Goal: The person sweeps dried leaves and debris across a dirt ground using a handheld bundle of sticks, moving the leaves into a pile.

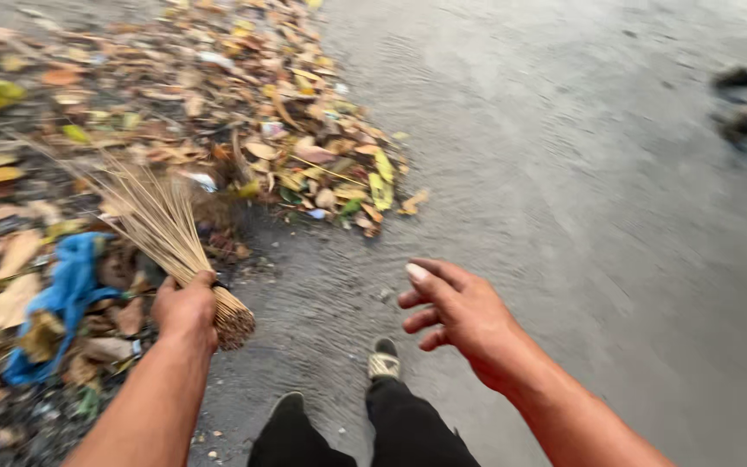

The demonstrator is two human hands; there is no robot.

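My left hand (185, 304) grips a stick broom (164, 227) near its bound end, and the thin bristles fan out up and left over a heap of dry leaves (218, 104). My right hand (456, 307) hovers free over the grey pavement (581, 216), fingers loosely spread, holding nothing. The leaf heap lies on the left and top, mixed with bits of litter. My legs in dark trousers and one shoe (383, 357) show at the bottom centre.
A crumpled blue cloth or bag (67, 294) lies among the leaves at the left. Dark blurred clumps (741, 108) sit on the pavement at the far right. The pavement stretches right of the leaf heap.
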